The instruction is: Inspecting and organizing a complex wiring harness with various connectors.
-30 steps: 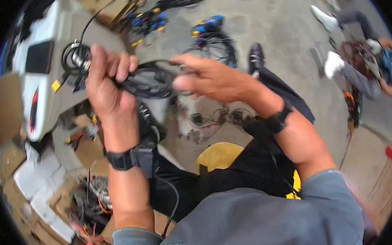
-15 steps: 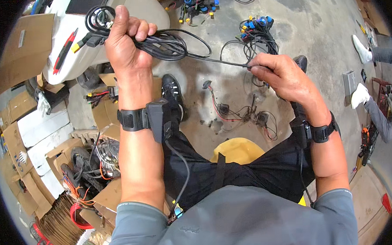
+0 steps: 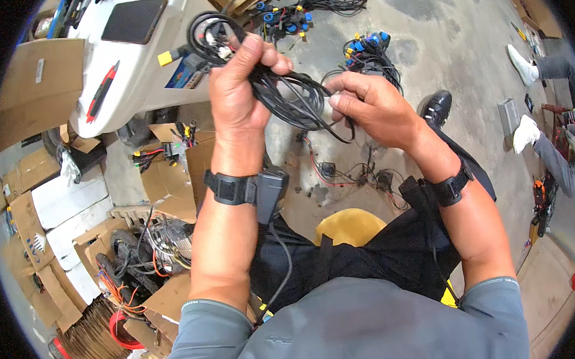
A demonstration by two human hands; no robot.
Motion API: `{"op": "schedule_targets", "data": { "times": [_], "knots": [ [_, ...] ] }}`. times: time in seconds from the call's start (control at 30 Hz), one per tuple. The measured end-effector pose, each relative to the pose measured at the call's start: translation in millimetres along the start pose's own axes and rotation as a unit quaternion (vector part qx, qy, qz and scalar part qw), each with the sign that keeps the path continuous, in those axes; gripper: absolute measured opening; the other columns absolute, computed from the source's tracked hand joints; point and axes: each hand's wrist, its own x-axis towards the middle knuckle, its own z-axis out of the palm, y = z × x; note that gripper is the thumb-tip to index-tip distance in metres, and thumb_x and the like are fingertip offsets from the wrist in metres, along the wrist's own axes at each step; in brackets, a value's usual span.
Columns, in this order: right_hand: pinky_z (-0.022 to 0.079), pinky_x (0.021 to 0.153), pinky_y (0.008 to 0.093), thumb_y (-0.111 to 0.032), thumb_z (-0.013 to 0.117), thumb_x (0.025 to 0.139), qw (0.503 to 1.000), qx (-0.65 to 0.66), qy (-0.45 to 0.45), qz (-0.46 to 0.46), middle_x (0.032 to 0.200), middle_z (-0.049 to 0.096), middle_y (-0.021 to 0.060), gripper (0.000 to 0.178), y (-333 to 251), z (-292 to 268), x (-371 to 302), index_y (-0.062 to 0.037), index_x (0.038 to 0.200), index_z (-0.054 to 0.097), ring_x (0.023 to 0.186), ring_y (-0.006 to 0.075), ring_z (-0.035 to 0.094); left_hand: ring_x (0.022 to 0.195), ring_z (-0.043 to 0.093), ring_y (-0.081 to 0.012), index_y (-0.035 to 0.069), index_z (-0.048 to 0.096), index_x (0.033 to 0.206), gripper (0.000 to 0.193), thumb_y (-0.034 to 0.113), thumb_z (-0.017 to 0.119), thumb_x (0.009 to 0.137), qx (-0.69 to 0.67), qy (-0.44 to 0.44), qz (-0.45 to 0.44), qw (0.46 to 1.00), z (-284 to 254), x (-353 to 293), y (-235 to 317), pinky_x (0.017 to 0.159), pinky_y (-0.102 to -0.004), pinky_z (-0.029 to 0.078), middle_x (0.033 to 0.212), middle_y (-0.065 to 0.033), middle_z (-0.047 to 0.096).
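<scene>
A coiled black cable (image 3: 293, 103) hangs between my hands, above the floor. My left hand (image 3: 242, 83) is closed round the coil, with loops standing out beyond the thumb. A yellow-tipped connector (image 3: 168, 57) and white plugs (image 3: 221, 44) show at that end of the cable. At the coil's other end my right hand (image 3: 375, 105) pinches the cable between thumb and fingers. The fingertips there touch the loops, and the exact strand they hold is partly hidden.
A white surface (image 3: 119, 58) at the upper left bears a dark phone (image 3: 134, 22) and a red-black pen-like tool (image 3: 103, 91). Cable bundles with blue connectors (image 3: 368, 53) lie on the floor. Cardboard boxes (image 3: 38, 83) line the left. Another person's shoes (image 3: 527, 132) show at right.
My left hand has moved right and slightly down with the coil. My right hand has come in to the coil, and the straight stretch of cable between the hands is gone.
</scene>
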Motion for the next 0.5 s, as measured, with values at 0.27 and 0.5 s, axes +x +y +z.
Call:
{"op": "schedule_targets", "data": {
  "times": [0.27, 0.5],
  "knots": [
    [0.049, 0.062, 0.0415, -0.013, 0.062, 0.086, 0.961, -0.187, 0.087, -0.184, 0.076, 0.061, 0.0206, 0.013, -4.0, 9.9, 8.3, -0.0039, 0.095, 0.060, 0.072, 0.0388, 0.061, 0.068, 0.057, -0.0197, 0.003, 0.059, 0.086, 0.015, 0.016, 0.063, 0.091, 0.003, 0.019, 0.000, 1.000, -0.7, -3.6, -1.1, 0.072, -0.0390, 0.047, 0.072, -0.0051, 0.057],
    [0.047, 0.059, 0.0456, -0.012, 0.062, 0.086, 0.922, -0.278, 0.095, -0.252, 0.072, 0.060, 0.0188, 0.011, -3.7, 12.4, 16.0, -0.0050, 0.093, 0.058, 0.070, 0.0398, 0.061, 0.069, 0.059, -0.0227, 0.002, 0.060, 0.080, 0.020, 0.018, 0.063, 0.091, 0.033, 0.038, -0.015, 0.999, -2.7, -7.6, -2.6, 0.073, -0.0411, 0.050, 0.072, -0.0074, 0.057]
  ]
}}
